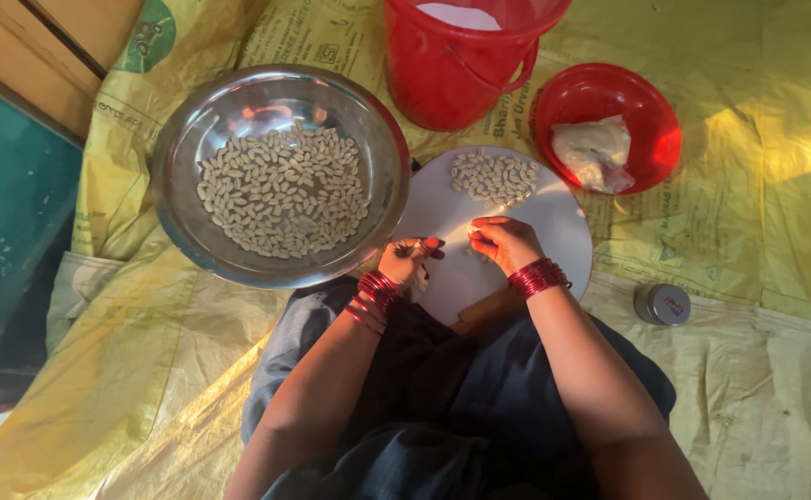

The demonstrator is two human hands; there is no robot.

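Peanuts (283, 193) in steel bowl (183, 130), red bucket (452, 79)

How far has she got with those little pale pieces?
Done, it seems: a steel bowl holds a large heap of pieces. In hand: the right hand pinches one over the white board; the left hand is beside it. Left: a small pile on the board.

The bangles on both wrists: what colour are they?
Red, on the left wrist and right wrist alike; the head view shows them clearly.
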